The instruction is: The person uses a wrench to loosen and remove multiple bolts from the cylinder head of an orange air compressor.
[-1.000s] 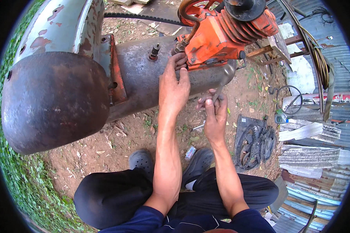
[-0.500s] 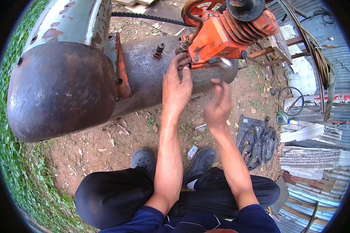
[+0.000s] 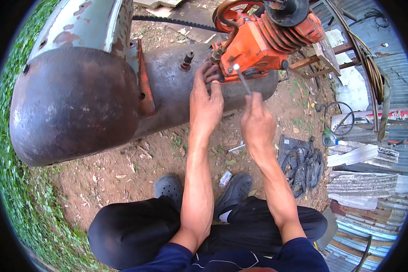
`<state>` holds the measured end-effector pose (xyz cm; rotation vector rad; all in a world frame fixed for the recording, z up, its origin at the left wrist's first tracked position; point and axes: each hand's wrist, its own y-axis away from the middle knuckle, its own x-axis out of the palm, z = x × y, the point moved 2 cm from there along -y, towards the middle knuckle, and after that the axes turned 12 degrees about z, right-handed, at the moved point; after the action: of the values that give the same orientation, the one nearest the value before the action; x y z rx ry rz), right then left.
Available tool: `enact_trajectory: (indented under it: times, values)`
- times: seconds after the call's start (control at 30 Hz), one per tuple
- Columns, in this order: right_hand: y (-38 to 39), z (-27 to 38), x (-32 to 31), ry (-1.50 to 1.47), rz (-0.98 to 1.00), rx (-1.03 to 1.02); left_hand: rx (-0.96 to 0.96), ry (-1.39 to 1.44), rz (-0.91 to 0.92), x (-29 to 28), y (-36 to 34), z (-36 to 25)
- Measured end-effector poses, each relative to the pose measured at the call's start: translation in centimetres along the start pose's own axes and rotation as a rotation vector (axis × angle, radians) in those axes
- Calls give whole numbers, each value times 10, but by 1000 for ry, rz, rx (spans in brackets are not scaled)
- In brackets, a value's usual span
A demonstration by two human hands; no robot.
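My left hand [image 3: 206,97] is at the lower left corner of the orange compressor pump [image 3: 254,47], just below a brass pipe fitting [image 3: 216,55]. Its fingers are bent inward against the corner, and what they grip is hidden behind them. My right hand [image 3: 258,120] is closed round the handle of a thin metal wrench [image 3: 245,83]. The bright head of this wrench is against or just in front of the pump's lower front face, near a bolt; contact is hard to tell. The pump sits on a dark cylindrical air tank [image 3: 167,86].
A rusty, rounded tank end [image 3: 72,104] bulges at left. A valve [image 3: 187,60] stands up from the air tank. A metal tool [image 3: 235,148] and a black coiled heap [image 3: 303,165] lie on the dirt. Corrugated sheets [image 3: 371,183] line the right side.
The wrench head has swung left and up across the pump's front. My right hand has shifted slightly down and right; my left hand stays nearly in place.
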<state>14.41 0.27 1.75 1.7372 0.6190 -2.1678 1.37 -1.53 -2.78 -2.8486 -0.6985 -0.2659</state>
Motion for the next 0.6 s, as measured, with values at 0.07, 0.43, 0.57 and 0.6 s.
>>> enact_trajectory:
  times: [0.07,0.43,0.57,0.6]
  values:
    - [1,-1,-6,-82,-181,-230,13,40,-4,2,1,1]
    - [-5,-17,-7,85,-143,-449,12,141,-50,2,3,-4]
    - [-31,-21,4,311,119,-76,15,80,-48,0,2,-6]
    - [-27,-13,-2,255,59,-129,24,87,-46,0,2,-6]
